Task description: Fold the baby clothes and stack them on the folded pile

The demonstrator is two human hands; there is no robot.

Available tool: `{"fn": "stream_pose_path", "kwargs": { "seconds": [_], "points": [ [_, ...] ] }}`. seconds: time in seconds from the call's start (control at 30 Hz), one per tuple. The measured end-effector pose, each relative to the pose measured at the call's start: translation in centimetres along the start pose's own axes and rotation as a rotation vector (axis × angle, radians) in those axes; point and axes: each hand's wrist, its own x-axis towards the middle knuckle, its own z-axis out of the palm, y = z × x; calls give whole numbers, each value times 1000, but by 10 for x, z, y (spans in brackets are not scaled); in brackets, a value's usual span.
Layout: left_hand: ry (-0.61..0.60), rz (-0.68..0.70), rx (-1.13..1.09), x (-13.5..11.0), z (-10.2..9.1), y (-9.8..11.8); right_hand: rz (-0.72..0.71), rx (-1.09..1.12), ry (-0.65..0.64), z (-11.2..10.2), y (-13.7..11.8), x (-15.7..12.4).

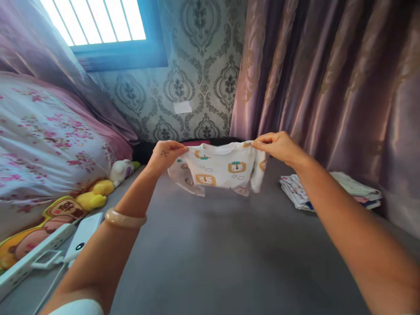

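A small white long-sleeved shirt with a lion print hangs stretched between my two hands, over the far part of the grey bed surface. My left hand pinches its left shoulder between thumb and fingers. At the opposite shoulder, my right hand grips the cloth in the same way. The neckline faces up, and both sleeves droop at the sides. Whether the hem touches the bed is hard to tell.
Folded clothes lie in stacks at the right, partly behind my right forearm. On the left are plush toys, a power strip, a white power bank with a cable, and a floral bundle. Curtains hang behind.
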Motion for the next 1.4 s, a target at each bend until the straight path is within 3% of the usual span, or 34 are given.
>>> {"fn": "stream_pose_path", "kwargs": {
  "seconds": [0.17,0.4,0.7,0.87,0.97,1.03,1.13,1.27,1.4],
  "points": [
    [-70,-11,-80,-3,8,-5,78,-25,0,6,2,-4],
    [94,97,52,-14,10,1,9,4,11,9,-4,-18],
    [-3,63,-25,-59,-39,38,195,180,-204,-18,-43,-58],
    [-107,-46,-151,-58,-54,49,315,256,-224,-26,-53,-57],
    [-246,-146,-115,-45,-45,25,395,230,-278,-14,-28,-48],
    [-369,-136,-22,-35,-30,-7,414,131,-313,3,2,-41],
    [-526,-58,220,-28,6,-64,308,-144,-310,41,59,-40],
    [-625,-7,619,-43,62,-125,244,-556,-283,99,121,-61],
    [-637,-88,891,-65,101,-147,257,-740,-309,129,152,-87]
  ]
}}
